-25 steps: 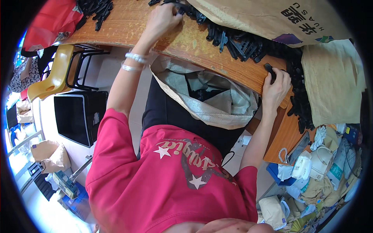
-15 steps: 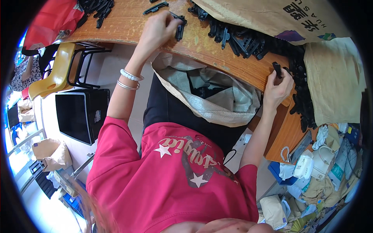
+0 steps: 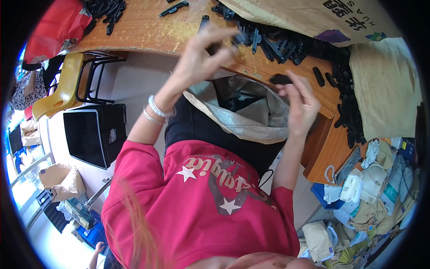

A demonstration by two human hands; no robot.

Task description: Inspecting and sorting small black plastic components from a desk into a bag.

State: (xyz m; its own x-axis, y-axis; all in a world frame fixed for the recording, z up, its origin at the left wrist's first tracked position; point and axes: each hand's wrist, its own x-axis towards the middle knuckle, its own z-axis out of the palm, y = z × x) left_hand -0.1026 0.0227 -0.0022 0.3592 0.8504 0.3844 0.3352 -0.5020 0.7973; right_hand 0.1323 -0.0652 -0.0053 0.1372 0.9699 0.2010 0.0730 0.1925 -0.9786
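Note:
My left hand [image 3: 201, 56] is raised over the table's near edge, thumb and fingers closed on a black plastic part [image 3: 239, 39], blurred by motion. To its right, my right hand [image 3: 303, 105] pinches a short, dark, oblong piece [image 3: 281, 79] between thumb and fingers. The two pieces are apart. Below both hands, a woven sack [image 3: 230, 122] hangs open at my lap, with dark things inside. Behind my left hand, a slim black part [image 3: 204, 20] lies partly hidden on the wooden table [image 3: 148, 29].
Black parts are heaped at the table's back [image 3: 280, 47]; another black pile [image 3: 351, 110] runs down the right side. Two loose oblong pieces [image 3: 318, 76] lie near the right corner. Large brown paper bags [image 3: 385, 89] stand behind. A red bag [image 3: 56, 31] sits far left, above a yellow chair [image 3: 67, 85].
My left hand has moved right and nearer with a black part. My right hand has come left from the table's right corner, carrying the oblong piece. The hands are closer together.

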